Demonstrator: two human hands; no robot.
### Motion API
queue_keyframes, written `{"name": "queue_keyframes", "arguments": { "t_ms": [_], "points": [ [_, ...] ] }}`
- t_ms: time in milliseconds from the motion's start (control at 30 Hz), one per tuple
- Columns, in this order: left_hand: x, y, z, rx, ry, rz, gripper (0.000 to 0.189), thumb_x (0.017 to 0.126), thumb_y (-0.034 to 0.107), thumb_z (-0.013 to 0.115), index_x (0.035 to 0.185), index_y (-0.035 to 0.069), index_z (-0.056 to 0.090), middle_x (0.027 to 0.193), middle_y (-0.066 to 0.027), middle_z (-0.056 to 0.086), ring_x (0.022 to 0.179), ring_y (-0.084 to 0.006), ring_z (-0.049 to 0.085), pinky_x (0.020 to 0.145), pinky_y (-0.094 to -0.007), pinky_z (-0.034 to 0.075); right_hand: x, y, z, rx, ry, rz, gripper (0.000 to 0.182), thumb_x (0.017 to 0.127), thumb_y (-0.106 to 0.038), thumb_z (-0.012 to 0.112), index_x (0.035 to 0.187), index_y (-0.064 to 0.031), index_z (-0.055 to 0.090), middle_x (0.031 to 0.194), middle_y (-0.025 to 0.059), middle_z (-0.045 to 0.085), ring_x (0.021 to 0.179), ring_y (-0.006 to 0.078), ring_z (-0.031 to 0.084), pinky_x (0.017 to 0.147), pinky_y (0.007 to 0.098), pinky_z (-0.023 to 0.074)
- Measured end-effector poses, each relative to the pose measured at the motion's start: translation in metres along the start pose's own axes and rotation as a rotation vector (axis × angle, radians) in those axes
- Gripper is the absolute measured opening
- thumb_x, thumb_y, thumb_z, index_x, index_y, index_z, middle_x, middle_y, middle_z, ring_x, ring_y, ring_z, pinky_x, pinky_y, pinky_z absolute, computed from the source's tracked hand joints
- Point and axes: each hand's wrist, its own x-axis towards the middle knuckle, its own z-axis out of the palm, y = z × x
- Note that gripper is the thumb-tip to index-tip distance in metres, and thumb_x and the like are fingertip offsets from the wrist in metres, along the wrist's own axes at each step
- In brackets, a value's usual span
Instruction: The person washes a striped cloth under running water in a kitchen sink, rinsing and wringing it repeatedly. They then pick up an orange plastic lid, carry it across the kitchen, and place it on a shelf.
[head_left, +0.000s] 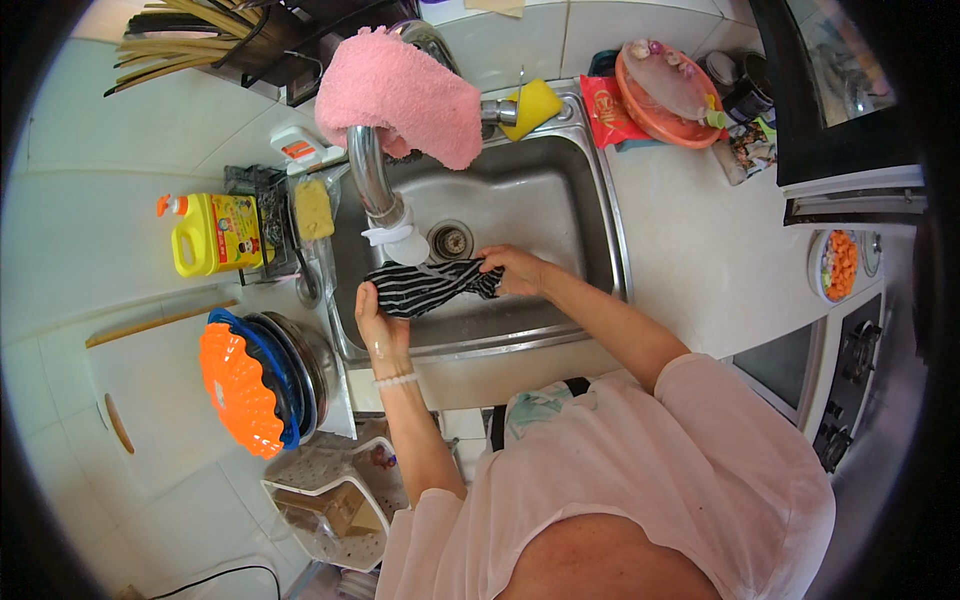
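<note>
A black cloth with white stripes (427, 289) is stretched between my hands over the near part of the stainless steel sink (525, 195). My left hand (381, 322) grips its left end, the fingers mostly hidden behind the fabric. At the other end, my right hand (517, 271) pinches the bunched cloth. The faucet's white nozzle (405, 244) hangs right above the cloth, and water seems to run from it onto the fabric. Beyond the cloth lies the round drain (451, 240). A pink towel (401, 97) is draped over the faucet (367, 165).
Left of the sink stand a yellow detergent bottle (217, 234), a sponge (313, 210) and stacked basins with an orange scalloped one (236, 390). A yellow cloth (532, 109) lies behind the sink. To the right are an orange-red basin (630, 112) and a bowl of diced carrots (841, 262).
</note>
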Motion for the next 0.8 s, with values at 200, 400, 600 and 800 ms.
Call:
{"name": "queue_keyframes", "arguments": {
  "t_ms": [200,400,600,800],
  "points": [
    [0.003,-0.015,-0.025,-0.081,0.105,-0.140,0.040,0.091,0.036,0.043,0.107,0.002,0.055,0.106,-0.0110,0.060,0.096,-0.0286,0.058,0.085,-0.0445,0.046,-0.010,0.003,0.017,0.342,-0.016,0.116,0.028,0.081,-0.017,0.055,0.107,-0.0069,0.055,0.097,0.0068,0.059,0.088,0.0204,0.057,0.079,0.0440,0.0457],
    [0.014,-0.045,-0.016,-0.084,0.133,-0.251,0.043,0.091,0.038,0.042,0.111,0.002,0.054,0.109,-0.0123,0.059,0.102,-0.0291,0.055,0.090,-0.0449,0.043,-0.008,-0.003,0.014,-0.334,-0.082,-0.484,0.029,0.081,-0.021,0.058,0.105,-0.0029,0.058,0.103,0.0105,0.060,0.094,0.0204,0.058,0.083,0.0362,0.0452],
    [0.028,-0.086,0.004,-0.041,0.202,-0.367,0.036,0.093,0.034,0.039,0.108,0.004,0.053,0.101,-0.0105,0.059,0.090,-0.0242,0.057,0.080,-0.0381,0.048,-0.033,-0.010,0.079,-0.730,0.042,-0.641,0.017,0.074,-0.015,0.064,0.065,-0.0014,0.061,0.100,0.0136,0.061,0.097,0.0251,0.058,0.082,0.0305,0.0423],
    [0.028,-0.143,0.018,-0.280,0.021,-0.268,0.035,0.090,0.035,0.044,0.105,0.006,0.053,0.102,-0.0094,0.059,0.092,-0.0198,0.058,0.079,-0.0355,0.048,0.004,-0.016,0.070,-1.233,0.659,-0.657,0.016,0.068,-0.019,0.062,0.064,-0.0029,0.059,0.082,0.0154,0.059,0.075,0.0324,0.057,0.063,0.0373,0.0437]
  ]
}}
